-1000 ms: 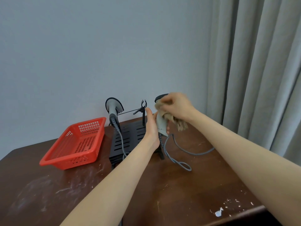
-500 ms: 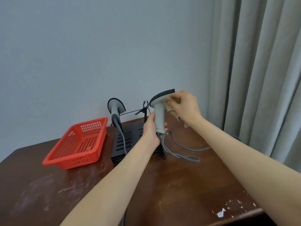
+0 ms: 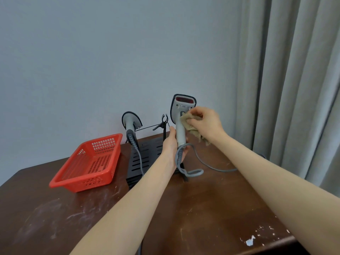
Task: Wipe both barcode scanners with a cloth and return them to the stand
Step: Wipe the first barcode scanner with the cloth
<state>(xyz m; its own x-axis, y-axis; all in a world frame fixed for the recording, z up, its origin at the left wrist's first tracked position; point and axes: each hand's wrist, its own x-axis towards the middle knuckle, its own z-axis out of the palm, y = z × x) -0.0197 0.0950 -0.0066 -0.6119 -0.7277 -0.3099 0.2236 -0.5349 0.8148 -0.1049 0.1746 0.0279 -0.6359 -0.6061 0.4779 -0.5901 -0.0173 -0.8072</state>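
Your left hand [image 3: 172, 145] is closed round the lower end of the handle of the grey scanner [image 3: 180, 132]. The thumb lies up along the handle's left side and the fingers curl round behind it. You hold the scanner upright in the air above the back of the counter [image 3: 202, 208], head at the top, with its red window turned towards you.

Your right hand [image 3: 207, 124] sits just to the right of the scanner's neck, fingers bent and pinching a bunched beige cloth [image 3: 186, 119]. The cloth is pressed against the scanner just below the head, on its front and right side, and a loose end hangs down under your right wrist. The two hands are close together, the left lower on the handle and the right higher by the head.

From the base of the handle the grey cable [image 3: 197, 172] drops past your left palm, loops on the counter and trails off right towards the curtain [image 3: 294, 89].

The second scanner [image 3: 131, 122] rests head-up on the left side of the black stand [image 3: 145, 157], well apart from both hands, and its cable runs down over the stand's slotted plate. The stand's black clip [image 3: 164, 121] rises between the two scanners, just left of the one you hold.

A red basket [image 3: 92, 162] stands on the counter just left of the stand. The counter is dark, scuffed wood with white flecks near its front right edge
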